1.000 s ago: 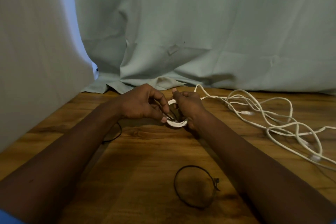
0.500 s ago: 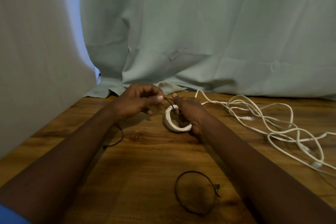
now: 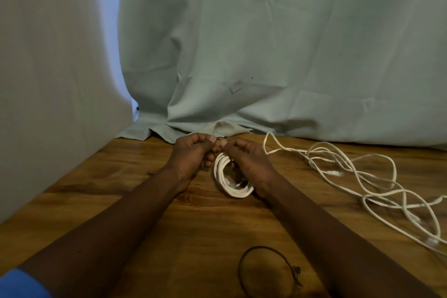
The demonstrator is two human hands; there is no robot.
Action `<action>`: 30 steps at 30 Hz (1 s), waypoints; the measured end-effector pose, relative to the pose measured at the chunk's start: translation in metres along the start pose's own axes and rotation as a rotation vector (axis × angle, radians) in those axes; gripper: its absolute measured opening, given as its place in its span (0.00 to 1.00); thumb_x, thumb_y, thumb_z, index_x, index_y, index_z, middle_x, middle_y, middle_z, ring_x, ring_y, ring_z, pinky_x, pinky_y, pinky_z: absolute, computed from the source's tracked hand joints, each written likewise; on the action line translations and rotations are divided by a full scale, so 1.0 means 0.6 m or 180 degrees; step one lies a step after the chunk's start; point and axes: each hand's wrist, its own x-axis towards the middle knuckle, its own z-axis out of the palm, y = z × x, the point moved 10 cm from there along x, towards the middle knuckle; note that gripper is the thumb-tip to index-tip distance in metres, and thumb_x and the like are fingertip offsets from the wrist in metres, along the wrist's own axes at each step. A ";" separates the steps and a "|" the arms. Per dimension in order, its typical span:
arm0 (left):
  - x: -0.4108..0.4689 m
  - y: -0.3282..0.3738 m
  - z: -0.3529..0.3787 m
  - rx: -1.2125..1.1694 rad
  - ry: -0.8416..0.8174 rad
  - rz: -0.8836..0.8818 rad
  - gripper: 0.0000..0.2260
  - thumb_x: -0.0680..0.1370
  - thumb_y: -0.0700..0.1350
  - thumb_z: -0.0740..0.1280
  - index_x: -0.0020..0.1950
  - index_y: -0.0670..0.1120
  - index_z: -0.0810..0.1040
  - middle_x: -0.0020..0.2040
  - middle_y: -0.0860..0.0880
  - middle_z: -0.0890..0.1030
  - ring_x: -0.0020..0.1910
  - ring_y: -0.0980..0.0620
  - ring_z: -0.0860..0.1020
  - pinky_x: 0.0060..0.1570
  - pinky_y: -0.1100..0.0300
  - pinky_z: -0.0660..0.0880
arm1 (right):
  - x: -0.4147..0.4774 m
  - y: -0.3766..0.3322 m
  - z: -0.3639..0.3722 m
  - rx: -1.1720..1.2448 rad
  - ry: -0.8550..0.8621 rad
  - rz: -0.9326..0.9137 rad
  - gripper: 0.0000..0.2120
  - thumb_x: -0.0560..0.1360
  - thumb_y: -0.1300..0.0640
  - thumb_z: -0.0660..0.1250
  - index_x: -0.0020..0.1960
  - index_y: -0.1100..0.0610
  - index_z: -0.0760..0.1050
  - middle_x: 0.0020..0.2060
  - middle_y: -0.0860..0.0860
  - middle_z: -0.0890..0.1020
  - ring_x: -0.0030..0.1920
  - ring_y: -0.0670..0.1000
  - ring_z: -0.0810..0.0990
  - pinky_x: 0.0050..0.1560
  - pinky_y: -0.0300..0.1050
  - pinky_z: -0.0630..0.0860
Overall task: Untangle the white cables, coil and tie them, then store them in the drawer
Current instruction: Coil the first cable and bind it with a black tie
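Versus a second ago, both hands are raised and drawn together at frame centre. Left hand (image 3: 191, 153) and right hand (image 3: 245, 156) each pinch an end of the black tie (image 3: 222, 138) above the coil (image 3: 231, 182), which stands on the table (image 3: 116, 203). I read this as the tie closing. Loose cables (image 3: 362, 176) wait at right. The cloth (image 3: 266, 55) shuts off top and left, so room is lower left. A spare tie (image 3: 268, 271) lies at bottom centre.

A smooth, plastic-sheathed coiled white cable (image 3: 235, 191) and thin matt black ties (image 3: 263, 247) on a wood-grain table (image 3: 169, 225) of faint sheen, backed by creased matt pale-green cloth (image 3: 290, 55); a blue fabric sleeve (image 3: 19, 283) at the edge.
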 end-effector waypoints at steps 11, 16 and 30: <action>0.010 0.019 -0.012 -0.0916 -0.0050 -0.0268 0.06 0.81 0.40 0.67 0.52 0.44 0.85 0.35 0.50 0.82 0.41 0.51 0.80 0.53 0.53 0.76 | 0.004 0.023 0.013 0.0409 -0.0163 0.0262 0.07 0.78 0.61 0.71 0.54 0.56 0.85 0.31 0.48 0.79 0.26 0.45 0.71 0.23 0.36 0.64; 0.013 0.023 -0.016 -0.0418 -0.0225 -0.0147 0.08 0.81 0.40 0.68 0.53 0.45 0.86 0.37 0.50 0.82 0.47 0.46 0.80 0.51 0.53 0.77 | 0.006 0.030 0.003 0.0471 -0.0028 0.0353 0.07 0.79 0.62 0.70 0.54 0.58 0.85 0.27 0.49 0.77 0.25 0.45 0.69 0.22 0.35 0.62; 0.005 0.038 0.005 0.0664 -0.0763 0.0316 0.05 0.80 0.41 0.71 0.52 0.41 0.85 0.44 0.45 0.86 0.42 0.51 0.82 0.39 0.61 0.77 | 0.009 0.038 -0.002 0.0647 0.0050 0.0480 0.07 0.75 0.51 0.75 0.45 0.55 0.85 0.31 0.52 0.81 0.25 0.46 0.73 0.25 0.39 0.60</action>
